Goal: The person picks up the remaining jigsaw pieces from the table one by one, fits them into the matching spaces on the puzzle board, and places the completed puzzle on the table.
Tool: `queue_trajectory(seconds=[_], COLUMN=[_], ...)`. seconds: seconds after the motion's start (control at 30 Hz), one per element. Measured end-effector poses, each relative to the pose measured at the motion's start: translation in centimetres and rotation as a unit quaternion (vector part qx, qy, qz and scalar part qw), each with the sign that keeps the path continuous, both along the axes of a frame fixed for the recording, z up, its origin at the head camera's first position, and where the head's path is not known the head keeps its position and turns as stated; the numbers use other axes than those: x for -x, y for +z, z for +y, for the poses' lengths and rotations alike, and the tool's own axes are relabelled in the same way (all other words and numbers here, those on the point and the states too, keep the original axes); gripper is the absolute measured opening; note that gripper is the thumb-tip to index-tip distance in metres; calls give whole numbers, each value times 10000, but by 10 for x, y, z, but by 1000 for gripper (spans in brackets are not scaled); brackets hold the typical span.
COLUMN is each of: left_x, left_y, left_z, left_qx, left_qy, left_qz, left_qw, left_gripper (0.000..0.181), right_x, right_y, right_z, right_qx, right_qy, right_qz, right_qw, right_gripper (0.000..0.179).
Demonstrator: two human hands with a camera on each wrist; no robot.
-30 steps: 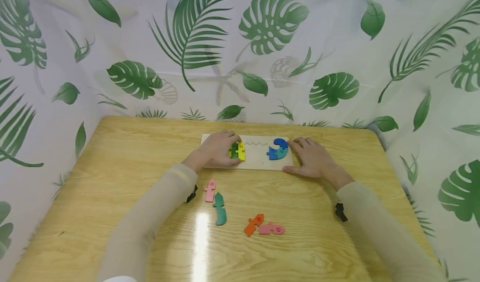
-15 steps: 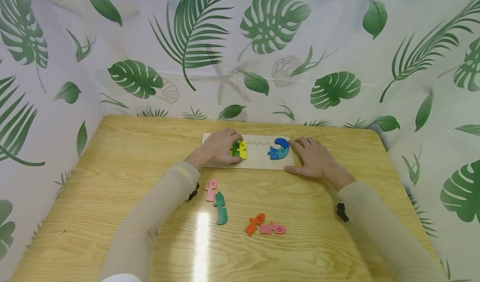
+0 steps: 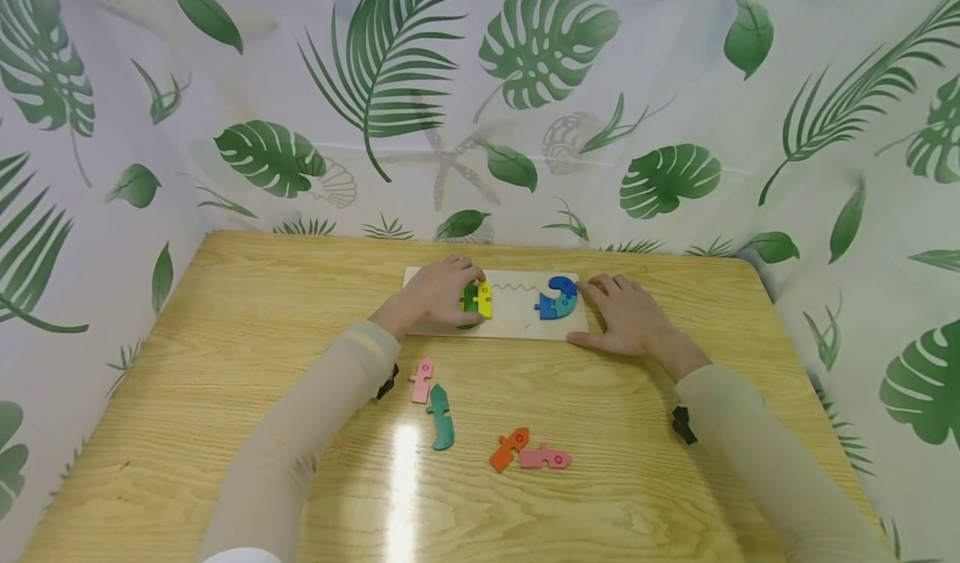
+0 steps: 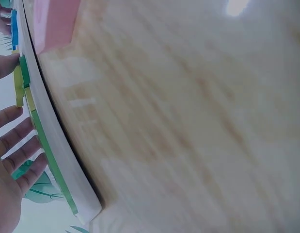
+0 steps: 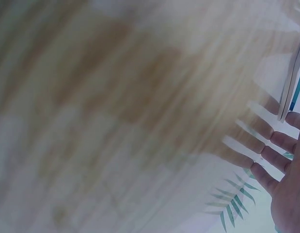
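My left hand [image 3: 438,295] is over the left part of a pale wooden puzzle board [image 3: 517,330]. Its thumb and index finger pinch a yellow puzzle piece [image 3: 485,300] at its two ends; in the left wrist view this yellow piece [image 4: 18,87] sits raised above the green pieces on the board. A dark green piece [image 3: 470,298] shows just left of it, and the hand hides what lies further left. My right hand [image 3: 626,317] touches the board's right edge with thumb and index finger, fingers spread. Beside it, joined blue and teal pieces [image 3: 562,305] form a curl on the board.
Loose pieces lie on the wooden table [image 3: 615,496] in front of the board: a pink one [image 3: 422,380], a teal curved one [image 3: 442,420], an orange one [image 3: 510,449] and another pink one [image 3: 545,457]. A leaf-patterned cloth [image 3: 450,146] stands behind the table.
The yellow piece shifts only very slightly in my left hand's pinch beside the dark green piece. My right hand stays at the board's edge.
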State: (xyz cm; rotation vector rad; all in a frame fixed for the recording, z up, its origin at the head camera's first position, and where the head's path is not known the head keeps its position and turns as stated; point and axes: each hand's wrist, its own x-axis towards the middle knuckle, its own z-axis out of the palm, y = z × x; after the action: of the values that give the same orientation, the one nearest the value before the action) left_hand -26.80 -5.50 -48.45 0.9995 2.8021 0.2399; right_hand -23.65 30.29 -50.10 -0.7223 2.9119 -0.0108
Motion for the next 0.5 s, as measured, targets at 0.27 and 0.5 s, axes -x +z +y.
queue_trajectory(seconds=[0.27,0.5], left_x=[2,2], left_y=[0,0], left_z=[1,2], left_qx=[59,87], left_qy=[35,-26], left_qz=[-67,12], left_qw=[10000,10000], left_gripper=[67,66], right_x=[0,-1], right_y=[0,1], right_z=[0,-1], right_qx=[13,81], right_qy=[-21,15], right_qz=[35,84], right_qw=[10000,9999], right_gripper=[109,108])
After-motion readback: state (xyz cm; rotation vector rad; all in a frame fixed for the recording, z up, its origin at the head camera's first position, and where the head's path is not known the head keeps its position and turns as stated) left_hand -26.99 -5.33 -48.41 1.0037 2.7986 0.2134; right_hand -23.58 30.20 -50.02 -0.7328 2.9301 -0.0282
